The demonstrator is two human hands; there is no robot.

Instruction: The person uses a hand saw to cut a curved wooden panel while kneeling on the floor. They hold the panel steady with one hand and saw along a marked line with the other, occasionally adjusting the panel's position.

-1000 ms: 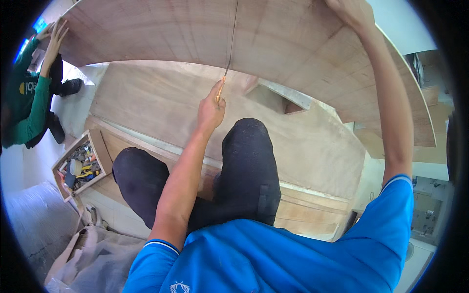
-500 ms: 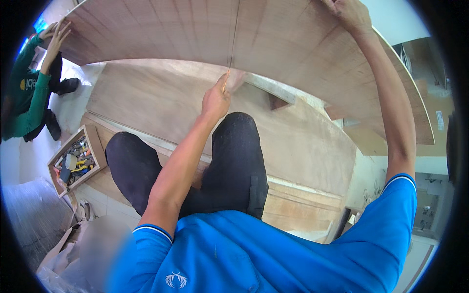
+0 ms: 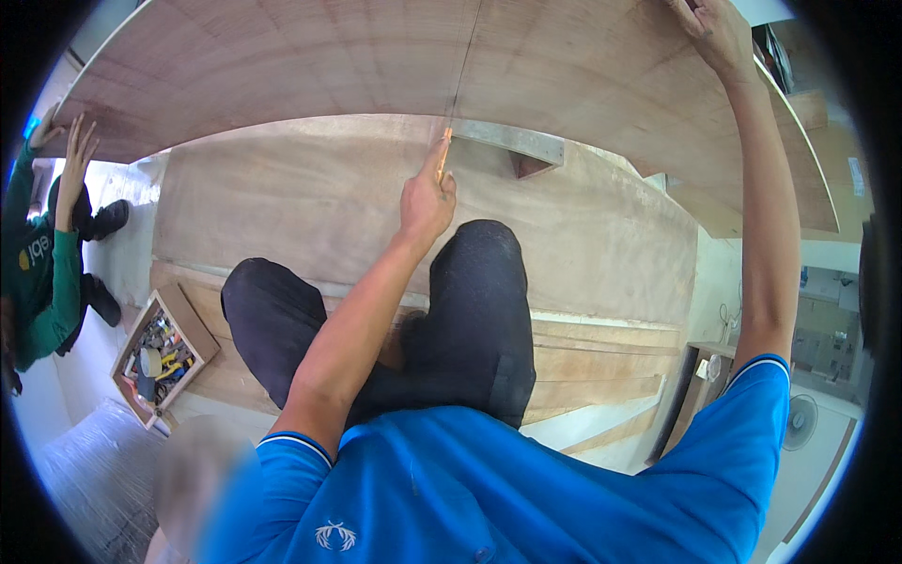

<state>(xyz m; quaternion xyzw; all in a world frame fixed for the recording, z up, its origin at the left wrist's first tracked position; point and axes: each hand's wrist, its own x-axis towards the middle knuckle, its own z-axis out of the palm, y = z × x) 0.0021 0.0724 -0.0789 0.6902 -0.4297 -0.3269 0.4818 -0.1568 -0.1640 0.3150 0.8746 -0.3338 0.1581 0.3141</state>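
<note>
A large thin plywood sheet (image 3: 310, 70) is held up tilted in front of me. A dark straight line crosses it from the top to its lower edge. My left hand (image 3: 428, 202) is closed around a slim orange utility knife (image 3: 443, 162), its tip at the lower edge where the line ends. At the upper right, my right hand (image 3: 719, 36) grips the sheet's edge, its fingers partly cut off by the frame. A co-worker's hands (image 3: 73, 155) touch the sheet's left end.
More plywood boards (image 3: 310, 202) lie stacked beneath my knees. A pale wooden frame piece (image 3: 512, 141) rests on them. On the left stands a wooden box (image 3: 202, 329) full of hand tools, with a plastic-wrapped bundle (image 3: 94, 470) near it. A round fan (image 3: 800, 421) is at the right.
The view has shifted, and the sheet's left end and the co-worker's hands appear farther left. The knife is still at the line's lower end. My right hand keeps its grip on the edge.
</note>
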